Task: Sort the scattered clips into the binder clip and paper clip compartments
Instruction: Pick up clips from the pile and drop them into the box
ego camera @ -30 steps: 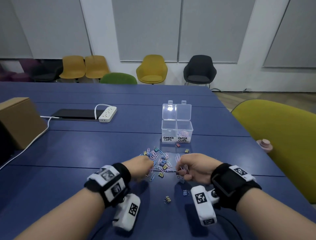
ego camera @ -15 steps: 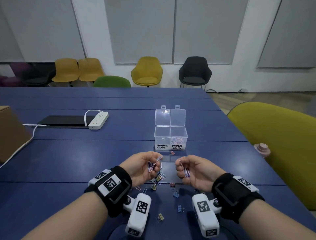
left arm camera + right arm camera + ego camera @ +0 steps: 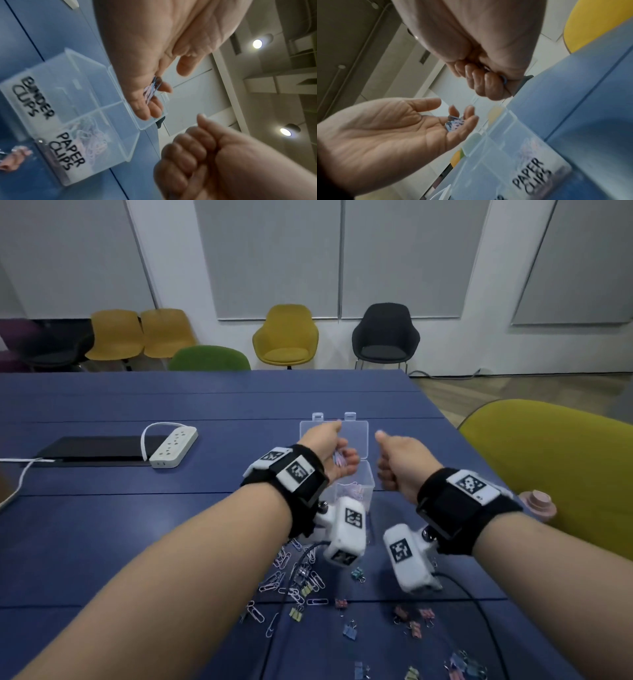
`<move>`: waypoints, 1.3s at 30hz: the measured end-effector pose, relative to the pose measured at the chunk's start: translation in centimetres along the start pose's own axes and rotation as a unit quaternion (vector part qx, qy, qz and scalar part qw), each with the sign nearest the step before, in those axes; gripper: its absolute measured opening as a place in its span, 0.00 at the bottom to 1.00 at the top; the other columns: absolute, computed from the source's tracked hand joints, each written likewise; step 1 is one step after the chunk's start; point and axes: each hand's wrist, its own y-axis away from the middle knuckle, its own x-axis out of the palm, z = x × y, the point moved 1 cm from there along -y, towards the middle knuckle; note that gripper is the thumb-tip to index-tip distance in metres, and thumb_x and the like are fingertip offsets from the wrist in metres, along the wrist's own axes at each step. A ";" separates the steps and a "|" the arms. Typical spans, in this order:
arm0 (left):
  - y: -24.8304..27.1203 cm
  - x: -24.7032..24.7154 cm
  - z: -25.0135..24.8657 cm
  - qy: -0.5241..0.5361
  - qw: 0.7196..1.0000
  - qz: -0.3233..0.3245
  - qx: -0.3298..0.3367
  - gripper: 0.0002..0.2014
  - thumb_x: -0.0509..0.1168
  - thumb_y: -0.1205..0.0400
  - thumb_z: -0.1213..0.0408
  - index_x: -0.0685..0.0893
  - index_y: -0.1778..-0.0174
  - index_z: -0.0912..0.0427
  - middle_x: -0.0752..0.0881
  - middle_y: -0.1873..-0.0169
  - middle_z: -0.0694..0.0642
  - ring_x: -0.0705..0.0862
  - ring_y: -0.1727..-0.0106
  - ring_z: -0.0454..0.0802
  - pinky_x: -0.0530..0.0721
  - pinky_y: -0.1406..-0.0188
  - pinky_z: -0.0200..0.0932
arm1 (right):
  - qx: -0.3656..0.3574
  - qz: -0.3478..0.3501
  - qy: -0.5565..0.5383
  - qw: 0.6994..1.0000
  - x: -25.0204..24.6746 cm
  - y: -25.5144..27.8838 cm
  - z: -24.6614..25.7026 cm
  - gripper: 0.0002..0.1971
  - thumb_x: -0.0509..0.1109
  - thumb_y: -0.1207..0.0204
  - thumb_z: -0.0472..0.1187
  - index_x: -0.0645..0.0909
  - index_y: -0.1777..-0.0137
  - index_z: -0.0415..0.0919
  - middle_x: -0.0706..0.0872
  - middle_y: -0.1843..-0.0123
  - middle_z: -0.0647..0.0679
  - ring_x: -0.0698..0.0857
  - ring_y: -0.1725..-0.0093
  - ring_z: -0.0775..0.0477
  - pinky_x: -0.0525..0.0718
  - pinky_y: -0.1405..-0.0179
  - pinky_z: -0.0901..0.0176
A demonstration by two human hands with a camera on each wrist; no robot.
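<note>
both hands came up from the pile to the box (image 3: 366,474), left hand (image 3: 330,451) spread, tipping paper clips (image 3: 339,457) toward the 5 o'clock compartment, right hand (image 3: 399,462) fisted on its own.

Blue table (image 3: 102,542) bears clear box (image 3: 368,484), scattered clips (image 3: 294,587), power strip (image 3: 174,447).

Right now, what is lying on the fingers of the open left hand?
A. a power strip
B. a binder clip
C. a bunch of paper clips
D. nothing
C: the left hand is spread open over the clear box, with pastel paper clips lying on its fingers.
</note>
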 end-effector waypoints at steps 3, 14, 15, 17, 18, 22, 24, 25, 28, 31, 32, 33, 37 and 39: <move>-2.0 0.9 0.0 0.005 0.999 -0.023 0.046 0.25 0.49 0.14 0.45 0.77 0.51 0.65 0.75 0.68 0.58 0.73 0.69 0.50 0.72 0.66 0.42 | -0.063 -0.044 -0.013 0.997 0.6 -2.1 0.9 0.21 0.56 0.17 0.46 0.62 0.73 0.44 0.63 0.78 0.47 0.63 0.80 0.49 0.62 0.77 0.62; 0.5 -4.4 0.6 -0.193 0.968 -0.097 0.125 0.23 0.51 0.14 0.46 0.81 0.64 0.56 0.85 0.53 0.54 0.80 0.50 0.50 0.74 0.43 0.49 | -0.094 0.027 0.046 0.994 3.1 -4.9 -2.0 0.27 0.53 0.14 0.49 0.72 0.75 0.41 0.80 0.72 0.43 0.77 0.70 0.46 0.72 0.65 0.58; 1.2 -5.3 0.7 -0.224 0.962 -0.090 0.124 0.21 0.52 0.13 0.48 0.81 0.64 0.55 0.84 0.54 0.53 0.80 0.52 0.49 0.74 0.46 0.47 | -0.107 0.024 0.071 0.991 3.0 -4.8 -2.0 0.27 0.52 0.14 0.49 0.74 0.75 0.41 0.82 0.69 0.43 0.78 0.68 0.47 0.72 0.64 0.60; 2.7 -7.1 1.1 -0.289 0.949 -0.068 0.109 0.15 0.56 0.14 0.53 0.80 0.62 0.56 0.83 0.59 0.52 0.78 0.59 0.46 0.74 0.56 0.43 | -0.138 0.002 0.086 0.987 2.7 -4.0 -1.7 0.25 0.53 0.15 0.47 0.75 0.74 0.42 0.84 0.66 0.44 0.80 0.65 0.49 0.74 0.62 0.61; 3.4 -8.2 1.5 -0.320 0.941 -0.057 0.097 0.12 0.59 0.15 0.56 0.80 0.61 0.57 0.82 0.61 0.53 0.77 0.63 0.46 0.73 0.60 0.41 | -0.156 -0.009 0.099 0.983 2.6 -3.5 -1.6 0.24 0.54 0.15 0.47 0.75 0.73 0.42 0.84 0.66 0.43 0.81 0.64 0.48 0.76 0.60 0.59; 5.5 -12.3 3.4 -0.492 0.870 -0.021 0.032 0.06 0.67 0.19 0.62 0.81 0.57 0.61 0.81 0.63 0.57 0.78 0.63 0.50 0.81 0.64 0.43 | -0.224 -0.013 0.218 0.950 2.9 -0.6 -1.6 0.14 0.60 0.20 0.44 0.75 0.66 0.41 0.83 0.65 0.44 0.81 0.65 0.47 0.82 0.55 0.49; 6.5 -13.7 4.2 -0.580 0.814 -0.022 0.015 0.05 0.70 0.22 0.62 0.83 0.57 0.60 0.83 0.63 0.56 0.80 0.63 0.51 0.87 0.58 0.49 | -0.228 0.050 0.318 0.919 3.9 1.2 -1.9 0.07 0.64 0.21 0.40 0.77 0.61 0.41 0.83 0.61 0.44 0.80 0.62 0.47 0.81 0.56 0.53; 6.9 -14.1 4.6 -0.613 0.789 -0.027 0.013 0.05 0.71 0.23 0.62 0.82 0.58 0.58 0.84 0.63 0.55 0.80 0.64 0.51 0.87 0.57 0.48 | -0.220 0.102 0.386 0.890 4.6 2.1 -2.2 0.05 0.65 0.22 0.39 0.79 0.58 0.41 0.83 0.59 0.46 0.81 0.60 0.47 0.79 0.55 0.56; 7.4 -14.8 5.4 -0.665 0.745 -0.045 0.001 0.09 0.74 0.26 0.63 0.79 0.58 0.56 0.82 0.63 0.53 0.78 0.70 0.47 0.82 0.65 0.41 | -0.190 0.229 0.559 0.774 6.5 4.4 -3.7 0.07 0.65 0.23 0.34 0.84 0.49 0.40 0.83 0.54 0.50 0.81 0.53 0.49 0.75 0.53 0.62; 7.6 -15.0 6.3 -0.674 0.737 -0.042 -0.025 0.12 0.76 0.27 0.63 0.78 0.58 0.57 0.82 0.61 0.56 0.78 0.74 0.49 0.78 0.74 0.38 | -0.156 0.261 0.650 0.696 8.2 5.5 -4.3 0.16 0.62 0.23 0.28 0.84 0.40 0.41 0.86 0.40 0.46 0.84 0.40 0.44 0.81 0.41 0.56; 7.7 -14.9 6.5 -0.672 0.739 -0.040 -0.021 0.12 0.76 0.27 0.64 0.78 0.58 0.57 0.82 0.61 0.56 0.78 0.73 0.49 0.79 0.74 0.39 | -0.144 0.271 0.675 0.671 8.5 5.8 -4.4 0.19 0.62 0.23 0.26 0.82 0.36 0.41 0.84 0.35 0.45 0.83 0.36 0.42 0.81 0.36 0.53; 7.7 -14.8 6.7 -0.668 0.743 -0.038 -0.013 0.11 0.76 0.27 0.64 0.78 0.58 0.57 0.83 0.61 0.56 0.79 0.71 0.50 0.82 0.71 0.40 | -0.138 0.282 0.691 0.651 8.7 5.9 -4.6 0.21 0.62 0.23 0.26 0.81 0.34 0.41 0.82 0.32 0.45 0.81 0.33 0.41 0.80 0.33 0.51; 7.7 -14.5 7.0 -0.666 0.745 -0.027 0.013 0.08 0.74 0.27 0.67 0.81 0.59 0.54 0.84 0.58 0.54 0.82 0.61 0.52 0.88 0.55 0.48 | -0.175 0.285 0.681 0.651 8.1 6.1 -5.2 0.14 0.63 0.21 0.33 0.83 0.38 0.38 0.85 0.39 0.40 0.83 0.37 0.39 0.79 0.41 0.55; 7.6 -14.3 7.1 -0.683 0.730 -0.015 0.020 0.08 0.72 0.27 0.68 0.81 0.59 0.53 0.85 0.58 0.53 0.82 0.59 0.52 0.86 0.52 0.48 | -0.177 0.276 0.688 0.647 7.7 6.1 -5.3 0.12 0.64 0.22 0.34 0.83 0.41 0.38 0.86 0.41 0.40 0.84 0.40 0.39 0.79 0.45 0.57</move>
